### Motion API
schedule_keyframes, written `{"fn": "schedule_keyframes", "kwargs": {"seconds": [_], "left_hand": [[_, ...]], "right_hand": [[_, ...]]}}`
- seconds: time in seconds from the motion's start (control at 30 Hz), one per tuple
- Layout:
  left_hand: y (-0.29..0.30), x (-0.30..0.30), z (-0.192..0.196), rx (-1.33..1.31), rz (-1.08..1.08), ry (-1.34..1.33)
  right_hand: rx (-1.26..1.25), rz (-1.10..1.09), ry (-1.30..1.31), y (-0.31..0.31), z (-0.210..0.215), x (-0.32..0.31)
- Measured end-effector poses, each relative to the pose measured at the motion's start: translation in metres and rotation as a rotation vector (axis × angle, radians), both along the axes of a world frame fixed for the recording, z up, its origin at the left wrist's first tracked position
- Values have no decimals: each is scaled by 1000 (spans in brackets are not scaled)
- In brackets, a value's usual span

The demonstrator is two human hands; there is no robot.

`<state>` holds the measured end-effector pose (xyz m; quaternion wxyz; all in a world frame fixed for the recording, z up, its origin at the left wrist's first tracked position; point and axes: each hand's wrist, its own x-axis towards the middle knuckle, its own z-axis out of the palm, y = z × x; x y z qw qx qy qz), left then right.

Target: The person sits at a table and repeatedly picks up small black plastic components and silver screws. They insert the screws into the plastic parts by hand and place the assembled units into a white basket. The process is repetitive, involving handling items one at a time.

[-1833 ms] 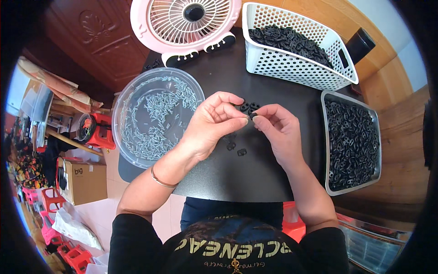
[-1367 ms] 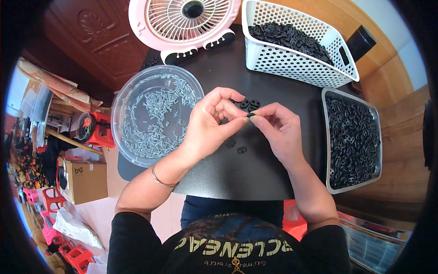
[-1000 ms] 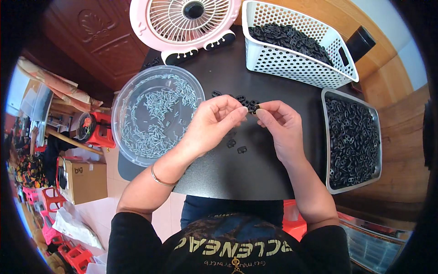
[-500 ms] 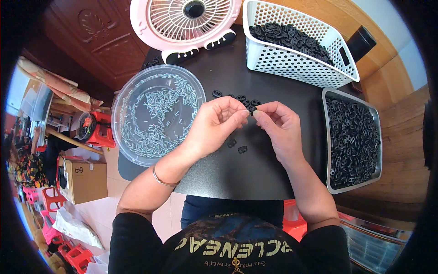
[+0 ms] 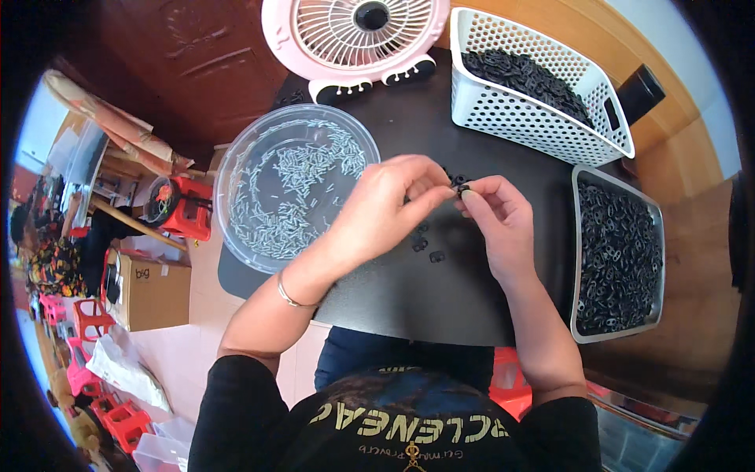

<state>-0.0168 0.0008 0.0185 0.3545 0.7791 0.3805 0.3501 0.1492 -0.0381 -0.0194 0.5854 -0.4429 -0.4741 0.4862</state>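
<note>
Over the middle of the black table, my two hands meet at the fingertips. My right hand (image 5: 501, 224) pinches a small black cord lock piece (image 5: 462, 189) between thumb and forefinger. At its left side, my left hand (image 5: 393, 203) has thumb and forefinger pressed together against the piece; anything between them is too small to make out. Beneath the hands lie several loose black cord lock pieces (image 5: 437, 256), partly covered by my left hand. Left of that hand stands a round clear tub (image 5: 228, 228) of thin silvery pieces (image 5: 303, 167), apparently small springs.
A white perforated basket (image 5: 543, 130) of black pieces stands at the back right. Along the right edge is a metal tray (image 5: 578, 315) full of two-holed black pieces. A pink fan (image 5: 275, 35) stands at the back. Red stools (image 5: 126, 425) and a cardboard box (image 5: 161, 295) are on the floor left.
The whole view has shifted, so the table things sit farther right in the picture. My left hand has turned slightly, its back more upward. Both hands stay together at the black piece.
</note>
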Motion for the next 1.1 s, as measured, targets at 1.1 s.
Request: {"fn": "schedule_keyframes", "kwargs": {"seconds": [1.1], "left_hand": [[11,28,-32,433,-199,520]], "right_hand": [[-28,-28,163,7,-1,16]]}}
